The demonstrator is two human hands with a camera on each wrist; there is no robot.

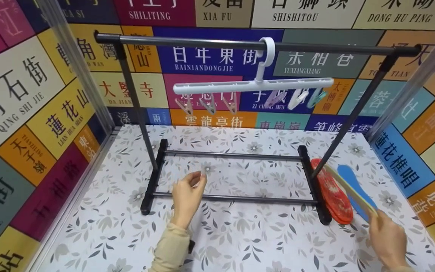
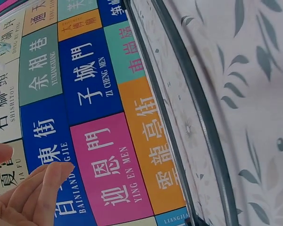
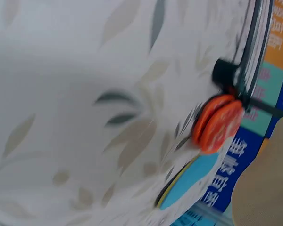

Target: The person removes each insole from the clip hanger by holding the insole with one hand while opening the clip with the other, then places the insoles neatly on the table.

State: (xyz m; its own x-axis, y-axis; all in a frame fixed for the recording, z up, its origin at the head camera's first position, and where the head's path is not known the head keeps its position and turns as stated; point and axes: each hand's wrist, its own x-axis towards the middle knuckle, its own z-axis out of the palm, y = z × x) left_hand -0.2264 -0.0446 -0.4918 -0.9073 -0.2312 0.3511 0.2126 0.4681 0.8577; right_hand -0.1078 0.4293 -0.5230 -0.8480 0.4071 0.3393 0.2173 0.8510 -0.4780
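Observation:
My right hand (image 1: 387,238) grips the near end of a thin tan insole (image 1: 347,187), held up off the table and tilted. In the right wrist view the insole's broad end (image 3: 266,183) fills the right edge. Beneath it lies a blue insole (image 1: 356,192), beside a pair of red patterned insoles (image 1: 334,196) stacked against the rack's right foot. My left hand (image 1: 189,192) hovers over the rack's front lower bar, holding nothing, fingers loosely bent and thumb apart. A white clip hanger (image 1: 253,86) hangs from the top rail (image 1: 210,42), several small clips below it.
The black rack's uprights (image 1: 136,102) and lower bars (image 1: 236,198) stand between the hands. A floral-patterned sheet (image 1: 240,234) covers the table. Sign-printed walls (image 1: 25,87) enclose the back and sides, with clear corner posts (image 1: 410,71).

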